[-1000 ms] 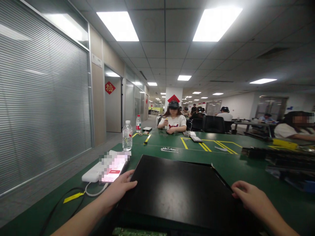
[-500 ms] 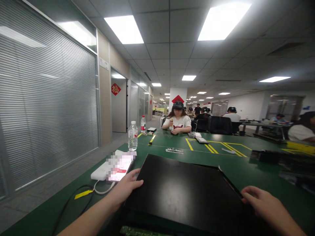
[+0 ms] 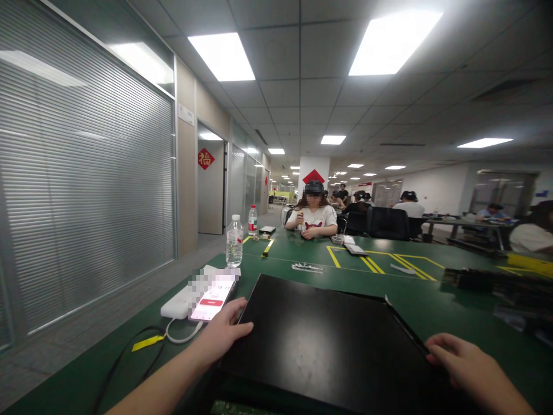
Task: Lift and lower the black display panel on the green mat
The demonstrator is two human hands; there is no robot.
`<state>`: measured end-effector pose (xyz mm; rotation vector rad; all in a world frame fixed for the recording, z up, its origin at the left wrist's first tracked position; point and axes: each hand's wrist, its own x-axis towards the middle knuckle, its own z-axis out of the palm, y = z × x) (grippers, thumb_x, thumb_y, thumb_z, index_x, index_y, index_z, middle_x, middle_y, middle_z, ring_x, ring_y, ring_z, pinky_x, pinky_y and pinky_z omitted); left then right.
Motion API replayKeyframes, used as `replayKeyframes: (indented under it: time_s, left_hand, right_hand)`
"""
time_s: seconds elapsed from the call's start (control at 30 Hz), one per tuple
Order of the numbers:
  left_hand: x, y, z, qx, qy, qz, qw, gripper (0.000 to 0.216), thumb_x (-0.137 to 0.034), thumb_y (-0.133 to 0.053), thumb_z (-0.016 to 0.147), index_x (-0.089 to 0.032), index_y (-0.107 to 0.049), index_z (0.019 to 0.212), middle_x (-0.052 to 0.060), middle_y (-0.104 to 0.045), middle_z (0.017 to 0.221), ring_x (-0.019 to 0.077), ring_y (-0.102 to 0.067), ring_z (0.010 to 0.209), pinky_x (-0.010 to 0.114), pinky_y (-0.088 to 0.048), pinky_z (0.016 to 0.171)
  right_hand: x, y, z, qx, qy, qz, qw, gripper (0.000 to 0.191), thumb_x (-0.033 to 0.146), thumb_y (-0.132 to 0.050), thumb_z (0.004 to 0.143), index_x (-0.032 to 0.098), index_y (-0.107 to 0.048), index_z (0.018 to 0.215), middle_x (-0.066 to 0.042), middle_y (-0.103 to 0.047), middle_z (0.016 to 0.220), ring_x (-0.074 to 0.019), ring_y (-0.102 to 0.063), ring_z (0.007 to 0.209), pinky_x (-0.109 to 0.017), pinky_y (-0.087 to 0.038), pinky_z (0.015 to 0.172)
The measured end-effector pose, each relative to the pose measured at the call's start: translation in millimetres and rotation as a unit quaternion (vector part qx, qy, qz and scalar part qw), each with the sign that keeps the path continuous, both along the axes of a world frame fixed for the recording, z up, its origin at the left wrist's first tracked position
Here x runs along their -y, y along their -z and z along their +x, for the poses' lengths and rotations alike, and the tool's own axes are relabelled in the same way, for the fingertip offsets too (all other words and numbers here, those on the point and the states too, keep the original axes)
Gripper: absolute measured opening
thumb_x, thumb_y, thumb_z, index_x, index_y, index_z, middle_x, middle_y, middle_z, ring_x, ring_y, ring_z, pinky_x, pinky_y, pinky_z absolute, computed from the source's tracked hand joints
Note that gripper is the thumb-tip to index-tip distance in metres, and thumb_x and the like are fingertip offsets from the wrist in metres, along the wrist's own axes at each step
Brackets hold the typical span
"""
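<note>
Black panel [image 3: 328,340] sits tilted over the green counter [image 3: 410,300] in the head view, held between both hands. The left hand [image 3: 222,337] has its fingers clamped on the left edge, and the right hand [image 3: 462,360] curls its fingers over the right edge. A lit phone [image 3: 212,295] lies just beyond the left fingers.

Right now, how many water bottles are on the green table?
2. The near bottle stands beyond the phone; the far bottle stands behind it. Others may be hidden.
</note>
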<state>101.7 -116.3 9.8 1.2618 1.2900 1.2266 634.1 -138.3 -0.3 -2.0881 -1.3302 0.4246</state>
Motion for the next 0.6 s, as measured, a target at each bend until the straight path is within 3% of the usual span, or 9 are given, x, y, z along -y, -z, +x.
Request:
replayKeyframes:
  time_s: [0.1, 0.3, 0.47, 0.6]
  left_hand:
    - [-2.4, 3.6, -2.7, -0.030, -0.004, 0.020, 0.999, 0.058, -0.031, -0.094, 0.059, -0.019, -0.081, 0.114, 0.019, -0.068, 0.157, 0.0452, -0.052, 0.156, 0.049, -0.034, 0.134]
    - [0.0, 2.1, 0.6, -0.091, 0.046, 0.000, 0.995, 0.052, -0.034, -0.081, 0.065, -0.018, -0.079, 0.115, 0.019, -0.076, 0.140, 0.0453, -0.065, 0.140, 0.053, -0.046, 0.124]
    - [-0.1, -2.8, 2.9, -0.210, 0.037, 0.015, 0.977, 0.057, -0.038, -0.071, 0.060, -0.017, -0.079, 0.113, 0.019, -0.070, 0.149, 0.0426, -0.058, 0.149, 0.049, -0.041, 0.129]
    - [-3.2, 2.1, 2.4, -0.230, 0.026, 0.008, 0.973, 0.065, -0.040, -0.068, 0.060, -0.016, -0.077, 0.120, 0.022, -0.064, 0.158, 0.0415, -0.055, 0.153, 0.049, -0.038, 0.131]
  right_hand:
    - [1.1, -3.3, -2.5, 0.002, -0.005, -0.006, 1.000, 0.039, 0.059, -0.051, 0.066, 0.030, -0.074, 0.076, -0.010, -0.086, 0.083, -0.0289, -0.072, 0.059, -0.044, -0.054, 0.064]
    - [-0.1, -0.8, 1.0, 0.008, -0.002, -0.002, 1.000, 0.036, 0.058, -0.053, 0.066, 0.030, -0.073, 0.077, -0.009, -0.086, 0.081, -0.0279, -0.071, 0.055, -0.043, -0.053, 0.063]
    - [-0.6, 1.5, 5.5, -0.001, -0.005, 0.005, 1.000, 0.032, 0.055, -0.056, 0.068, 0.030, -0.074, 0.077, -0.008, -0.085, 0.079, -0.0271, -0.070, 0.055, -0.042, -0.053, 0.061]
    - [1.6, -0.6, 4.5, 0.004, -0.006, 0.009, 1.000, 0.030, 0.053, -0.057, 0.069, 0.029, -0.074, 0.076, -0.007, -0.085, 0.077, -0.0258, -0.069, 0.053, -0.040, -0.053, 0.060]
